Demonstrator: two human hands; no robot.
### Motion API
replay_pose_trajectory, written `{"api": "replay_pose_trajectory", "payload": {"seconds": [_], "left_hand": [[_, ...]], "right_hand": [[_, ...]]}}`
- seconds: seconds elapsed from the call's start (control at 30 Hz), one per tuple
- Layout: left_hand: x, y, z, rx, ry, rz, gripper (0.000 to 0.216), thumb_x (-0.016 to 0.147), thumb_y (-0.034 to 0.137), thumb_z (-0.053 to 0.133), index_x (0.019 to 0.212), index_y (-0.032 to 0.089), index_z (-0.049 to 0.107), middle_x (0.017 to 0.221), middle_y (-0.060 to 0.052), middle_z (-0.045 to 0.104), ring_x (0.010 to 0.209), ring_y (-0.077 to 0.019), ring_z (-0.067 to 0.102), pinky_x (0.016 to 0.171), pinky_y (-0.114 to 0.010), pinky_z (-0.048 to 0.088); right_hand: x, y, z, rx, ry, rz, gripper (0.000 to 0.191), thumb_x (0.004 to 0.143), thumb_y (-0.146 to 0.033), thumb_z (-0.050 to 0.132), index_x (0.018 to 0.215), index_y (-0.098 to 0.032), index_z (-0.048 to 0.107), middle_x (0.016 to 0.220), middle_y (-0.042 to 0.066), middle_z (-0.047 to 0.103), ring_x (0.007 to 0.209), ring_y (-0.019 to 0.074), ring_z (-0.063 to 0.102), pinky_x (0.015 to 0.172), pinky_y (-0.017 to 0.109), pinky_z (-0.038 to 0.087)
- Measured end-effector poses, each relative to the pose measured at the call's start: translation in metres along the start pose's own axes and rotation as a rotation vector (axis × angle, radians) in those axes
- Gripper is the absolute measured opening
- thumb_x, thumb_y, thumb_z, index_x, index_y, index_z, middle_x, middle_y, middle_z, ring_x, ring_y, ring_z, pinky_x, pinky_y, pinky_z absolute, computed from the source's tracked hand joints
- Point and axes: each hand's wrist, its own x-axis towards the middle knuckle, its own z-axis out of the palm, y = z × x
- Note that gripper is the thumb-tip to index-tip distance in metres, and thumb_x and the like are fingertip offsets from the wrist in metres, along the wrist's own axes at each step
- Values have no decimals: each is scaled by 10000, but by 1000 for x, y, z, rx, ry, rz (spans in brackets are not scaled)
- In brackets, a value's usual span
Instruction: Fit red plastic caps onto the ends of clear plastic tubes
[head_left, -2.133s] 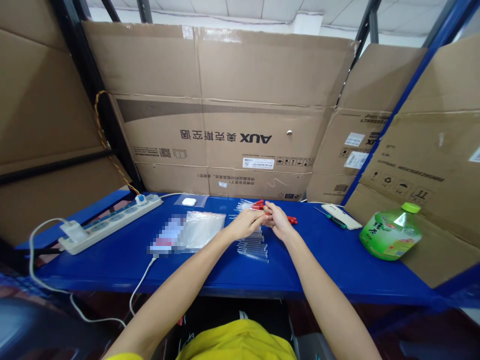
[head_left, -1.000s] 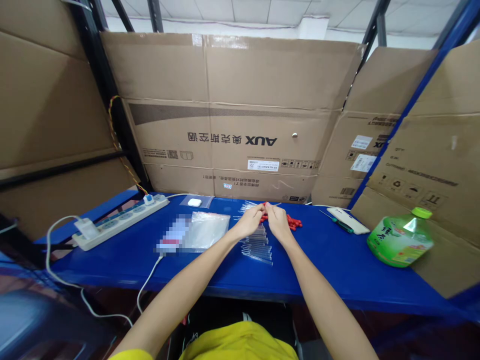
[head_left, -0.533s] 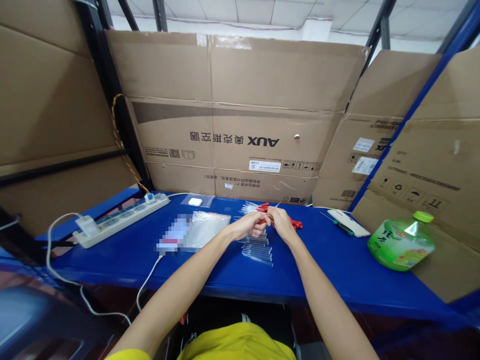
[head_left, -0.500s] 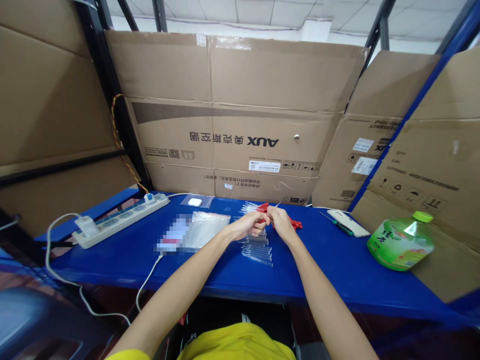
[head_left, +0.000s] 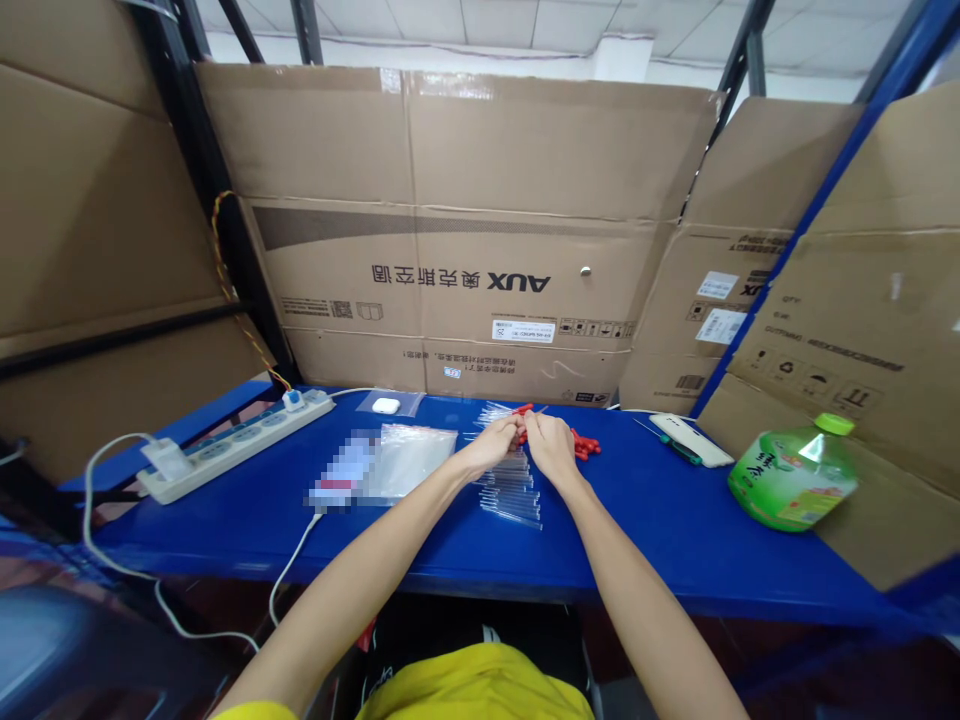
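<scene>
My left hand (head_left: 495,446) and my right hand (head_left: 553,444) meet over the middle of the table, fingers closed in a pinch. A small red-handled tool (head_left: 523,409) shows at the left fingertips. Above the right fingers a thin tip sticks out; most of what they grip is hidden. Thin clear plastic tubes (head_left: 511,502) lie in a row under and in front of the hands, with more tubes (head_left: 495,412) behind them. Just right of my right hand is a pile of red-handled pieces (head_left: 586,446).
Left of the hands lie clear plastic bags (head_left: 414,460), a blurred-out phone (head_left: 345,470) on a cable, a white case (head_left: 386,406) and a power strip (head_left: 240,447). On the right are a green-handled screwdriver (head_left: 681,449), a white slab (head_left: 705,440) and a green bottle (head_left: 795,475). Cardboard (head_left: 465,140) walls the back.
My hands stay together in nearly the same place, with the fingers slightly shifted and the right hand a little more to the left. The whole view has moved slightly.
</scene>
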Motion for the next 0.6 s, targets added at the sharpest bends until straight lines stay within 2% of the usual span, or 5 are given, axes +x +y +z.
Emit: {"api": "replay_pose_trajectory", "payload": {"seconds": [0.1, 0.2, 0.4, 0.5, 0.6], "left_hand": [[0, 0, 2, -31, 12, -10, 111, 824, 287, 483, 782, 198, 431, 647, 62, 321, 561, -91, 226, 547, -211, 223], [-2, 4, 3, -126, -32, -41, 151, 799, 305, 517, 759, 198, 417, 638, 77, 249, 542, -80, 171, 526, -207, 182], [-13, 23, 0, -237, -230, -201, 167, 813, 346, 529, 786, 197, 458, 618, 85, 195, 496, -78, 148, 467, -202, 150], [-17, 27, -2, -201, -325, -247, 230, 876, 389, 477, 752, 203, 426, 599, 83, 170, 480, -83, 123, 446, -207, 141], [-16, 24, -3, -140, -293, -195, 216, 887, 378, 468, 762, 206, 429, 597, 86, 149, 476, -82, 110, 448, -208, 130]], "right_hand": [[3, 3, -1, 109, 3, 13, 496, 1008, -405, 338, 683, -201, 652, 731, 108, 705, 686, 202, 585, 623, 292, 297], [7, 10, -3, 348, -29, 22, 502, 981, -478, 336, 609, -213, 544, 621, 54, 611, 621, 179, 513, 594, 286, 300], [9, 17, -6, 825, -146, 44, 491, 899, -630, 444, 607, -253, 331, 539, -52, 333, 504, 110, 261, 500, 270, 243], [8, 17, -7, 854, -126, 20, 483, 901, -621, 444, 610, -252, 337, 544, -58, 316, 504, 110, 255, 501, 269, 250], [8, 17, -7, 742, -68, -25, 493, 923, -614, 429, 604, -239, 402, 545, -36, 404, 521, 126, 341, 533, 270, 298]]}}
